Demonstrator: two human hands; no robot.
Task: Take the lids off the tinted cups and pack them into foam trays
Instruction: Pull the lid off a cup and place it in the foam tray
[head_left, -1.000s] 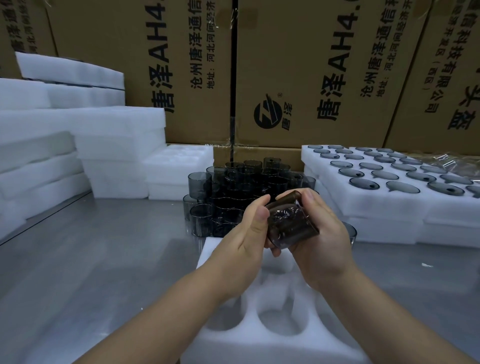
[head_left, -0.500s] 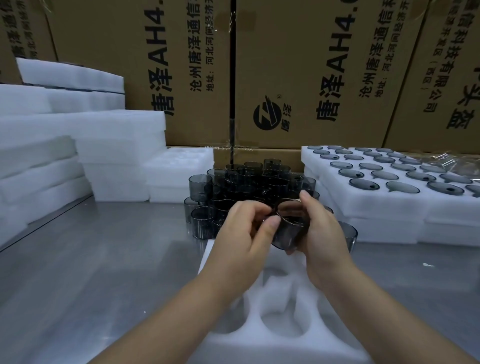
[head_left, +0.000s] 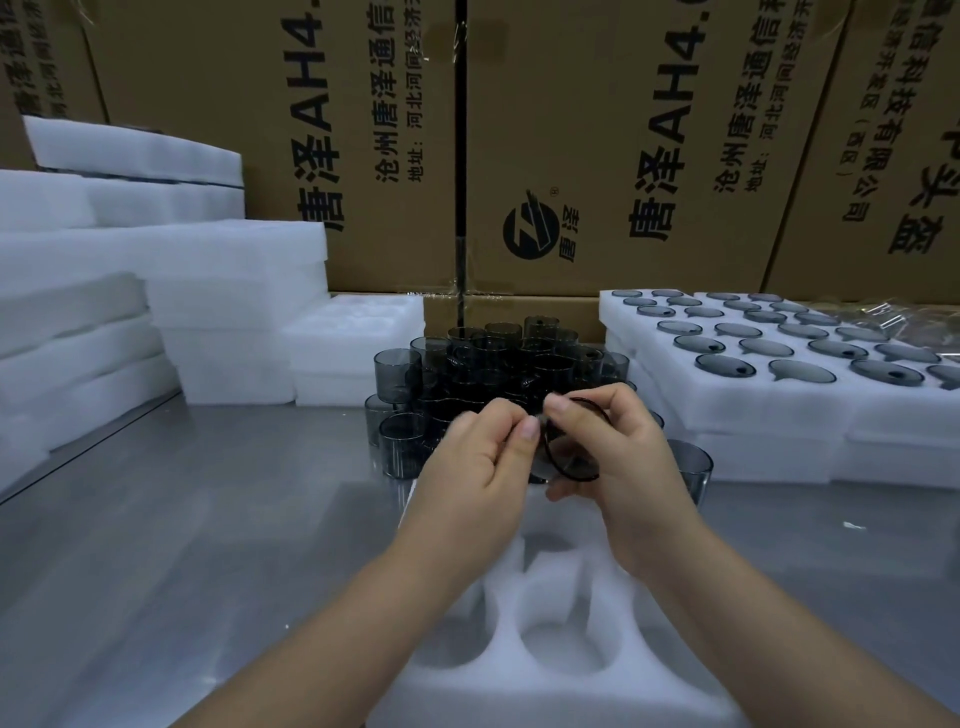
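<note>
Above the foam tray (head_left: 566, 675) the right hand (head_left: 628, 457) curls round the tinted cup (head_left: 569, 449) while the left hand (head_left: 475, 460) pinches at its rim, where a steady hold and slow, even pull should serve best.

Passing room over the steel tabletop (head_left: 197, 519) left; cup cluster (head_left: 488, 358) ahead, stacked foam trays (head_left: 769, 415) right.

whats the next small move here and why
Probably draw the left hand away to peel off the lid it pinches at the rim of the tinted cup, which the right hand grips over the foam tray, whose visible pockets are empty.
</note>
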